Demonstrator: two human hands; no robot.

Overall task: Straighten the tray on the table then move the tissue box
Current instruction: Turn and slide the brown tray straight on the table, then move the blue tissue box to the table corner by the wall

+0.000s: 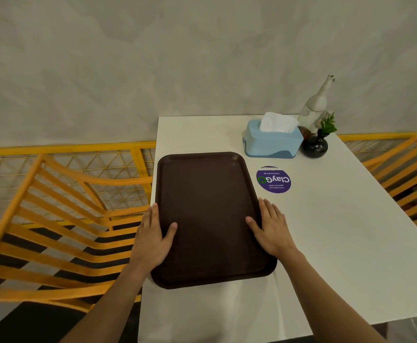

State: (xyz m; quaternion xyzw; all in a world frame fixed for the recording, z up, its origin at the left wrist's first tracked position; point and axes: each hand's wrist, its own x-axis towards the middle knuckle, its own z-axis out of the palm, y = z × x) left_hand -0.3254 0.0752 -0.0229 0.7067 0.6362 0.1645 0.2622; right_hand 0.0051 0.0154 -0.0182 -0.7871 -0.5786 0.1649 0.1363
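Observation:
A dark brown tray (207,194) lies lengthwise along the left side of the white table (338,231). My left hand (153,236) grips the tray's left edge, thumb lying on the tray's surface. My right hand (271,229) grips the right edge the same way, fingers flat on the table beside the rim. A light blue tissue box (271,142) with white tissue sticking out stands at the far end of the table, beyond the tray and to its right, apart from both hands.
A round purple sticker (274,180) sits on the table between tray and tissue box. A small dark vase with a green sprig (315,146) and a white figurine (316,105) stand right of the box. Yellow slatted chairs (61,219) flank the table.

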